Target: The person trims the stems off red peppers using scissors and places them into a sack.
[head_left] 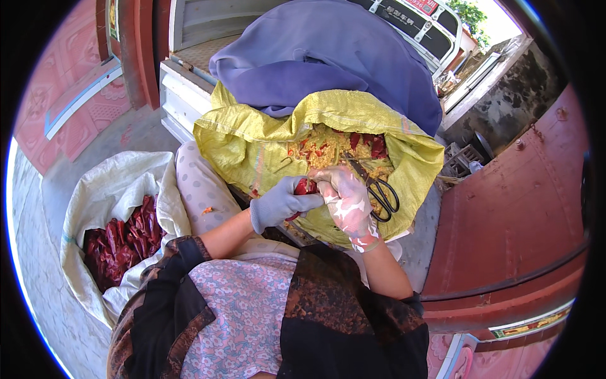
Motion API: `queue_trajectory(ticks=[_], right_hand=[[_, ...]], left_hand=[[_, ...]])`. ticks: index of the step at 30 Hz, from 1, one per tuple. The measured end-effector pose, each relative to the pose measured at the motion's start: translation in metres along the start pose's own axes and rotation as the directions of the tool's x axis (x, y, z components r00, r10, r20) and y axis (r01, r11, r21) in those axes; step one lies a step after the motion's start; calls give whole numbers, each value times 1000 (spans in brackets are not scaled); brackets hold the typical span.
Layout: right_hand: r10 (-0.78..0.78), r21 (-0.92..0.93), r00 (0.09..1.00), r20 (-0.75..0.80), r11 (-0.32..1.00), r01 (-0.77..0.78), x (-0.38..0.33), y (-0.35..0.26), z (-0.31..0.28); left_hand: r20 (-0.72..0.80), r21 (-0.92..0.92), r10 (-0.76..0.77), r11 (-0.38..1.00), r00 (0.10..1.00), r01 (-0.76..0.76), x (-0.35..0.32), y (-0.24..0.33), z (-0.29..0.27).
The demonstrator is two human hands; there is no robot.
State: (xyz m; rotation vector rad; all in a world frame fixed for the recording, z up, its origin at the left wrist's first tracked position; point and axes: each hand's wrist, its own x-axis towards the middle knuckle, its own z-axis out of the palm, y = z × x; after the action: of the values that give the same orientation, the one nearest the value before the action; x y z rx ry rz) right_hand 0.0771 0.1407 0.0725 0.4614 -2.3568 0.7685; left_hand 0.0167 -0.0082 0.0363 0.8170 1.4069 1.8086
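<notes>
A dried red chili pepper is gripped in my left hand, which wears a grey glove and has its fingers wrapped round it. My right hand, in a pale patterned glove, pinches at the pepper's upper end, so that end is partly hidden. Both hands are over the open yellow woven sack. Inside it lie yellow seeds with red bits and several chili pieces. Black-handled scissors rest on the seeds just beside my right hand.
To my left stands a white woven sack full of dried red chilies. A big blue-purple cloth covering bulges behind the yellow sack, on a vehicle with a white side panel. A red metal panel rises at the right.
</notes>
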Motion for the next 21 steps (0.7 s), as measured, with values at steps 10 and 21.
queue_trajectory(ticks=[10, 21], right_hand=[[711, 793, 579, 399, 50, -607, -9, -6, 10], [611, 568, 755, 237, 544, -618, -6, 27, -5]], left_hand=[[-41, 156, 338, 932, 940, -329, 2, -13, -2], [-133, 21, 303, 953, 944, -303, 6, -28, -20]])
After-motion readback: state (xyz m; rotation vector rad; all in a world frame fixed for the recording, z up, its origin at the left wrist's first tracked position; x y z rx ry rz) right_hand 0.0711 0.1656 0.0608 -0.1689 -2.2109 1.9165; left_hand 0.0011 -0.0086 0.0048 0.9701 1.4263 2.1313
